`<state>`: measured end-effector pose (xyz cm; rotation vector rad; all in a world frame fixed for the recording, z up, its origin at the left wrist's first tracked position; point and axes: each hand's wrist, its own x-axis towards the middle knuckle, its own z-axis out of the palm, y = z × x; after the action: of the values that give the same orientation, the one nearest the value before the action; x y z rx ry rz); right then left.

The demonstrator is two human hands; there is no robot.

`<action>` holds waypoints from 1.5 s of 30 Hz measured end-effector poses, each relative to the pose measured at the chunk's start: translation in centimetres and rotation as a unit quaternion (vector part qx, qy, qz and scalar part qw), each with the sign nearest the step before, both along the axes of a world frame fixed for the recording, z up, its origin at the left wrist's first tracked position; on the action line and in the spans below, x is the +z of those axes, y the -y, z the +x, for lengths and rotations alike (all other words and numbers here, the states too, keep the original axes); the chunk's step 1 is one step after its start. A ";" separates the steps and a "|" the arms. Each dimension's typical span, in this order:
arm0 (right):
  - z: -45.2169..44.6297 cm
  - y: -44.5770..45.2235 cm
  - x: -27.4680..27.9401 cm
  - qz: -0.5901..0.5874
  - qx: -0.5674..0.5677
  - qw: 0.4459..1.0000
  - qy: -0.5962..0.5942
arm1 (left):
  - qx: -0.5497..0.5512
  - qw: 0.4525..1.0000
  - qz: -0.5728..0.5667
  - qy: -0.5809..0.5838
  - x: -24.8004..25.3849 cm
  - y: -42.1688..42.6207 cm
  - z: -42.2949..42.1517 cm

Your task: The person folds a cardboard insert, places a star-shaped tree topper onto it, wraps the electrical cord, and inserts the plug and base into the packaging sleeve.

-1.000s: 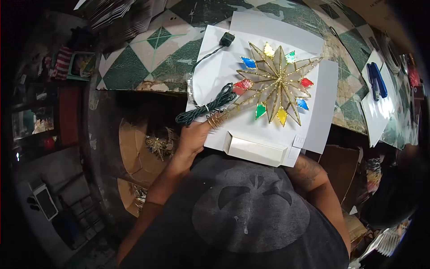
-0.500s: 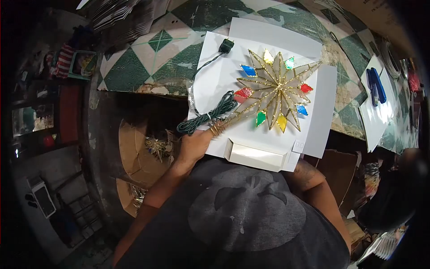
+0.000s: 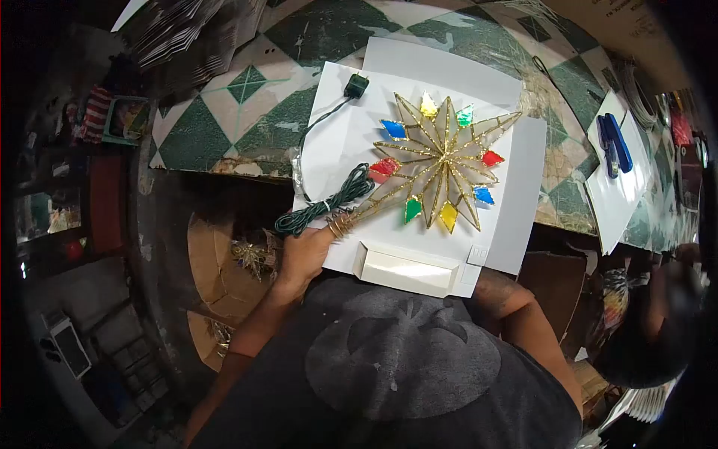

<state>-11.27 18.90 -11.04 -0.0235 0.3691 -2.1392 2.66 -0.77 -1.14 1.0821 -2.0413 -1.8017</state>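
Note:
A gold-glitter star tree topper (image 3: 446,159) with red, blue, green and yellow foil diamonds lies on an unfolded white cardboard box (image 3: 329,97). Its coiled wire base (image 3: 341,223) points toward my left hand (image 3: 305,254). That hand is closed on the box's left edge, its thumb beside the coil and its other fingers hidden underneath. A bundled dark green cord (image 3: 329,200) rests just above the thumb, and its plug (image 3: 356,86) sits at the box's upper left. My right forearm (image 3: 499,295) goes under the box's lower right corner, which hides the right hand.
Under the box is a green-and-white tiled table (image 3: 202,135) with a chipped front edge. A blue stapler (image 3: 615,146) lies on white card at the right. Stacked flat sheets (image 3: 191,37) stand at the back left. Below, an open carton (image 3: 213,262) holds another star.
The box, star, cord and left hand appear slightly further left and lower, along with the whole scene. My left hand keeps its hold.

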 end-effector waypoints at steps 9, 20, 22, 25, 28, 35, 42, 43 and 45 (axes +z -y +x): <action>0.9 -1.3 -3.0 -0.026 -0.049 0.987 0.153 | -0.057 0.990 -0.024 0.126 1.9 0.6 -0.6; 3.4 -3.8 -9.3 -0.051 -0.101 0.943 0.314 | -0.067 0.981 -0.008 0.183 2.9 0.6 -0.9; 4.1 -4.1 -8.8 -0.052 -0.093 0.939 0.327 | -0.046 0.979 0.008 0.197 3.4 0.3 -1.0; 4.3 -4.5 -7.8 -0.057 -0.080 0.935 0.342 | -0.025 0.978 0.022 0.205 3.5 0.2 -1.3; 4.4 -4.1 -6.2 -0.064 -0.062 0.931 0.355 | -0.027 0.993 0.031 0.115 0.7 0.8 -0.4; 2.7 -3.5 -0.9 -0.099 -0.034 0.928 0.357 | -0.090 0.990 -0.083 0.067 1.9 1.4 -0.1; 1.9 -5.5 4.0 -0.139 -0.038 0.923 0.357 | -0.195 0.974 -0.085 0.080 7.5 12.3 -7.5; 1.8 -5.8 4.7 -0.142 -0.036 0.922 0.357 | -0.236 0.970 -0.013 0.054 9.3 18.9 -11.0; 2.1 -6.2 6.4 -0.148 -0.032 0.923 0.355 | -0.327 0.942 0.006 0.073 10.0 22.8 -15.3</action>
<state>-9.22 25.07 -4.63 0.5822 -0.3841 -2.0853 -12.68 -23.61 8.83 0.5757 -2.7130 -2.0513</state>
